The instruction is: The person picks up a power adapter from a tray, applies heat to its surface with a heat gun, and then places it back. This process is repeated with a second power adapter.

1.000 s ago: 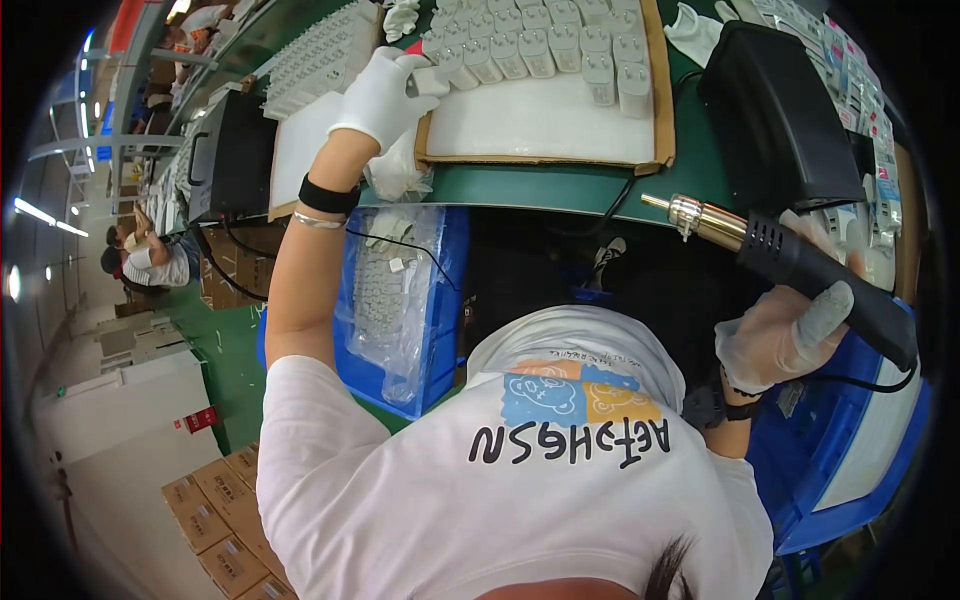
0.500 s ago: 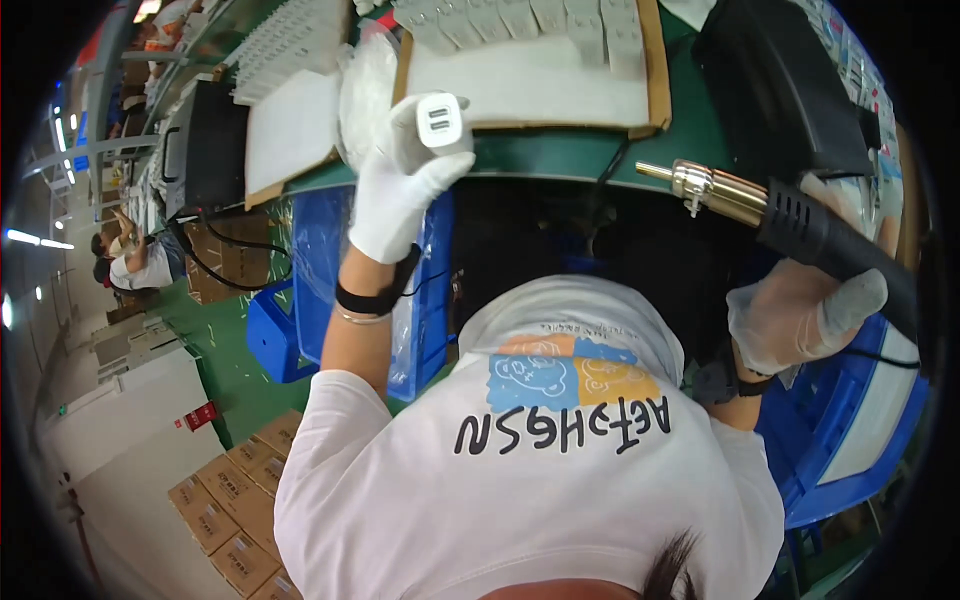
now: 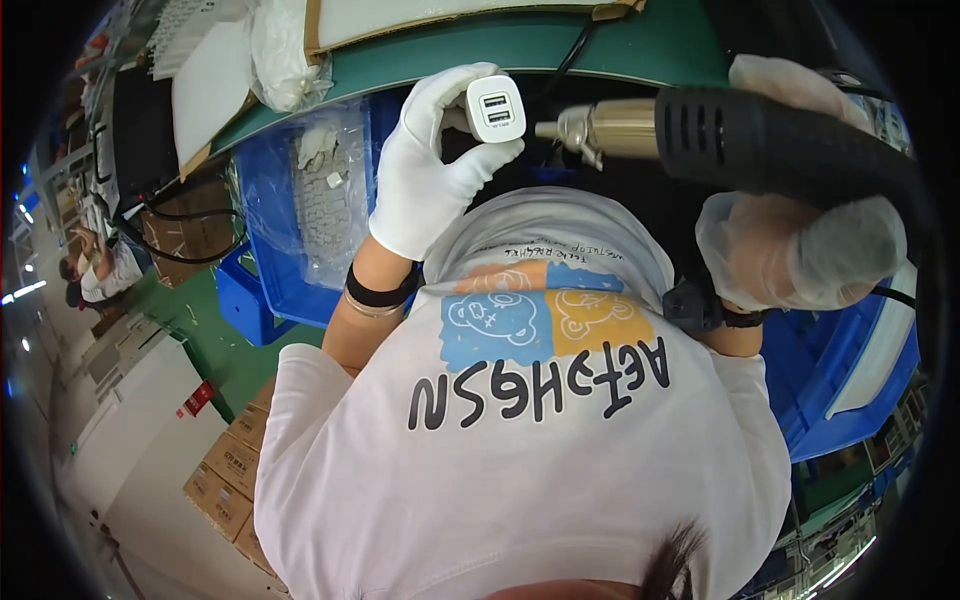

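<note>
Betw. bench (image 3: 670,45) and my shirt (image 3: 580,480), head view: my gloved L hand (image 3: 425,175) gripped a white 2-port charger (image 3: 497,110); R hand (image 3: 790,245), apart, was wrapped round a black hot-air gun (image 3: 780,140), its nozzle (image 3: 575,130) just beside the charger. Prob. the aiming step; next move called for steadiness, nozzle clear of L fingertips.

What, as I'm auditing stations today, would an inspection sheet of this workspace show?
Surface: green tabletop, cardboard tray on it
Job's things: white two-port charger; black tool with metal nozzle facing it
Clutter: plastic bag near tabletop edge
Hands: left hand, gloved, holds the charger; right hand, gloved, grips the tool
Cables: black cable over tabletop's front edge; looped black cable at left
Surroundings: blue bin, stacked cartons, another person
</note>
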Available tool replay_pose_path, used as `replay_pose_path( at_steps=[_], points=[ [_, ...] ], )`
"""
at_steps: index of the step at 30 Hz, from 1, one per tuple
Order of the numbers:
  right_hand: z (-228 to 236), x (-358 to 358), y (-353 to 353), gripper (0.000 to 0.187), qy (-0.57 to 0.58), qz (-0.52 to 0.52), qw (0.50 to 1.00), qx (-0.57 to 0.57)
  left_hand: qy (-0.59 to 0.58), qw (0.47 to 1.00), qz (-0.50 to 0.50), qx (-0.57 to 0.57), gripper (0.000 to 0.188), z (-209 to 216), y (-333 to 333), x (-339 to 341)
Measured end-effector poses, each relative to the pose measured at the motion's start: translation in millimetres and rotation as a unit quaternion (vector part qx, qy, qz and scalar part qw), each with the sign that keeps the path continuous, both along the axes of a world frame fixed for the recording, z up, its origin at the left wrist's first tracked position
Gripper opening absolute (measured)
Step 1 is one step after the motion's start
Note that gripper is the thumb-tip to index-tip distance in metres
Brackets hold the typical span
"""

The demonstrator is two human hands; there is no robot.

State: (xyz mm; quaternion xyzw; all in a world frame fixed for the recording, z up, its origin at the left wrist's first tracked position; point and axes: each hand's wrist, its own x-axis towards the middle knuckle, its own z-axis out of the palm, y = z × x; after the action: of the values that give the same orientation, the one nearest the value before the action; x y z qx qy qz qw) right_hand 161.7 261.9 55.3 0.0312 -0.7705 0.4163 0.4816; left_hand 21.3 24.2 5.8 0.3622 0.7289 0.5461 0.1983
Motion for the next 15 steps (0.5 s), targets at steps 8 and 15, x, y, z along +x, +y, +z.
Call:
replay_pose_path(
  at_steps=[8, 15],
  points=[
    [12.2, 9.8, -5.1, 0.072, -0.044, -0.016, 0.999, 0.004, 0.014, 1.0, -0.003, -0.009, 0.061, -0.2, -2.7, 1.5],
    [8.8, 11.5, -9.1, 0.07, -0.049, -0.004, 0.999, -0.002, 0.037, 0.999, 0.008, 0.003, 0.06, -3.7, -3.2, -3.1]
  ],
)
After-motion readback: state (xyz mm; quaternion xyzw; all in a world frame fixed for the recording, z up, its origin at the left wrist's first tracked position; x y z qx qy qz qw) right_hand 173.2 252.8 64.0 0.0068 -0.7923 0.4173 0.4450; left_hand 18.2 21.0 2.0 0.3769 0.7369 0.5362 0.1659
